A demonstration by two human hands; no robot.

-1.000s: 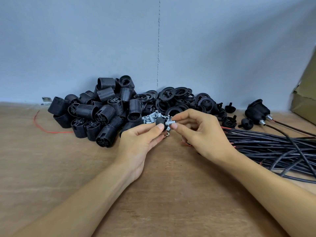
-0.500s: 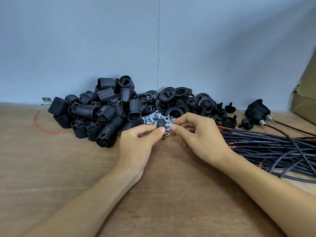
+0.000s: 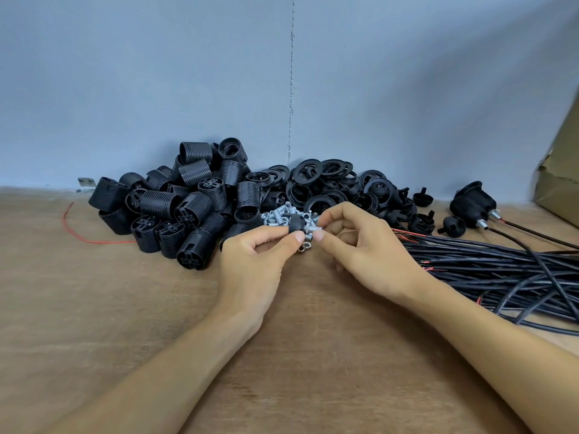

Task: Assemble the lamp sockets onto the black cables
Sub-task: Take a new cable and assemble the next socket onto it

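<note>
My left hand point(image 3: 253, 264) pinches a small black cap point(image 3: 296, 223) between thumb and fingers, just in front of a little heap of silver metal fittings point(image 3: 279, 216). My right hand point(image 3: 354, 249) pinches a silver metal fitting point(image 3: 310, 235) against the cap's right side. A pile of ribbed black lamp sockets point(image 3: 188, 202) lies to the left, and black threaded rings point(image 3: 326, 183) are heaped behind my hands. A bundle of black cables point(image 3: 488, 267) with red wire ends lies on the right.
Two assembled sockets point(image 3: 473, 205) on cables sit at the far right, near loose black caps point(image 3: 451, 225). A brown cardboard box point(image 3: 557, 180) stands at the right edge. A red wire point(image 3: 94, 241) trails left of the socket pile. The blue-grey wall point(image 3: 282, 89) backs the wooden table point(image 3: 125, 324).
Both hands have stayed together at the cap, shifting slightly downward; the right fingers have turned a little on the silver fitting. Nothing else has moved.
</note>
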